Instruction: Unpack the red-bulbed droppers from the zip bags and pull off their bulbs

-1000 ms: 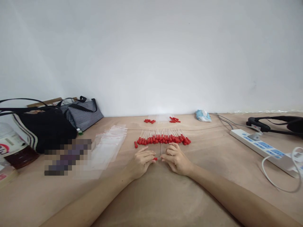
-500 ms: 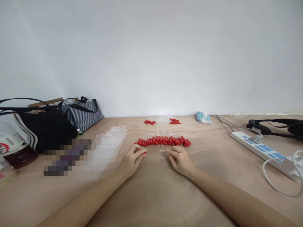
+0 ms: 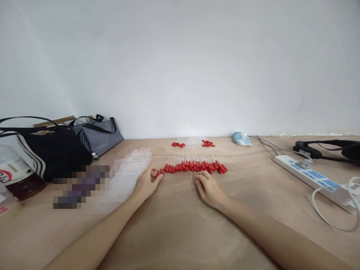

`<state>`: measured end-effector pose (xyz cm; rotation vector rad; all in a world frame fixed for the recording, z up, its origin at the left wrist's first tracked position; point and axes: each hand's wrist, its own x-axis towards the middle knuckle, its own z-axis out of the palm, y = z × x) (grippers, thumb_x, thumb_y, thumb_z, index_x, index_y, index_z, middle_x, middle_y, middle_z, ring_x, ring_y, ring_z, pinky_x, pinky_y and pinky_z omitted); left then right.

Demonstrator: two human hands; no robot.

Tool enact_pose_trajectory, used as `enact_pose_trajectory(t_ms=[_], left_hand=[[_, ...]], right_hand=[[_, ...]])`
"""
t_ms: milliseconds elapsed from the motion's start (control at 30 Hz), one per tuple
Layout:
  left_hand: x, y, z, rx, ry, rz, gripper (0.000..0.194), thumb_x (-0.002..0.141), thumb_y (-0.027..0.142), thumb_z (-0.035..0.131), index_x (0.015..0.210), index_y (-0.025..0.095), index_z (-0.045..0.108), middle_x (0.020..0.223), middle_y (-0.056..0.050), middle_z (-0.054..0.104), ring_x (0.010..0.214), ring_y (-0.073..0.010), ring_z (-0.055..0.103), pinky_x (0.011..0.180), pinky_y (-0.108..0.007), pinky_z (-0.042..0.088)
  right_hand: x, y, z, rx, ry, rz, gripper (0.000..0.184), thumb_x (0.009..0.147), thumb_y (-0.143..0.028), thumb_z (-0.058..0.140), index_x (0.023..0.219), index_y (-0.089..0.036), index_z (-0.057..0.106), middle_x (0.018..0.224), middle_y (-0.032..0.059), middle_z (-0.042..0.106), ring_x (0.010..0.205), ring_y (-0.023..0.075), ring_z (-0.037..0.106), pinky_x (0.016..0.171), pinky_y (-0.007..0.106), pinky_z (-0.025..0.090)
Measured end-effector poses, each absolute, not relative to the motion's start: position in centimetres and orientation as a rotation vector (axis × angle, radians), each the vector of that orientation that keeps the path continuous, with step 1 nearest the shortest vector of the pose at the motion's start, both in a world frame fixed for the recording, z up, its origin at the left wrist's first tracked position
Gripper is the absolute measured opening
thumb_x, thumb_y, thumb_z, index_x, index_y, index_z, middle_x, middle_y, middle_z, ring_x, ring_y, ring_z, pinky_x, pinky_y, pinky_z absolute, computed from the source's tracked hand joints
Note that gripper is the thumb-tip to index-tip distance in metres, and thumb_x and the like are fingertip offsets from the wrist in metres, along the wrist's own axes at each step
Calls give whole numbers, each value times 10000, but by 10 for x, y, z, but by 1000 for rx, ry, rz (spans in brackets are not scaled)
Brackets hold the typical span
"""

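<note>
Clear bags (image 3: pixel 131 168): fanned in an overlapping pile at the left hand's (image 3: pixel 146 183) 10 o'clock, perhaps spread so edges separate easily.
Left fingers: bent and slightly parted at two red bulbs (image 3: pixel 161 171) at 2 o'clock; whether they grip either, I cannot tell.
Dropper row (image 3: pixel 194 166): between the hands, pale stems toward 12 o'clock, red ends toward 6, probably keeping the thicker ends nearest the person.
Far pale stems (image 3: pixel 193 142): at the row's 12 o'clock, loose red pieces (image 3: pixel 208 143) at either side, seemingly to keep parts sorted.
Clear tube (image 3: pixel 192 186): at the right hand's (image 3: pixel 210 191) 9 o'clock, near the row.
Right fingers: nearly together beside the tube; hold or mere touch, I cannot tell.
</note>
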<state>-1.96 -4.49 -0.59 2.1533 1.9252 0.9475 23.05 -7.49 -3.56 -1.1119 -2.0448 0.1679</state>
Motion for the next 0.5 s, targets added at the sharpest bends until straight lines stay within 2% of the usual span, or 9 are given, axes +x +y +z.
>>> enact_pose_trajectory(t_ms=[100,233,400,500], left_hand=[[-16,-48,-2,2081,1922,927,389,708,466,496,947,159,502,751,-29,616,652,-173,591,615,-285,447],[-15,-49,0,2025,1869,966,402,725,464,471,976,151,498,761,-32,635,653,-173,597,632,-288,454],[-19,-45,-4,2044,1847,960,394,746,447,461,1006,153,490,775,-35,636,654,-176,596,625,-296,458],[-17,-47,-4,2227,1843,1065,349,743,438,485,953,162,512,844,-58,617,760,-204,579,688,-332,451]], right_hand=[[228,-81,-29,-1106,-2109,235,290,817,-207,427,1090,-137,497,1079,131,504,1003,202,498,868,361,434],[227,-88,-25,-1115,-2185,289,414,826,-328,446,1175,-107,466,1183,160,488,1105,239,450,929,396,398],[227,-92,-27,-1100,-2190,325,512,822,-392,447,1255,-123,401,1236,154,471,1143,252,433,938,419,389],[228,-92,-26,-1074,-2183,369,553,822,-393,448,1294,-127,340,1234,153,473,1119,242,460,910,408,414]])
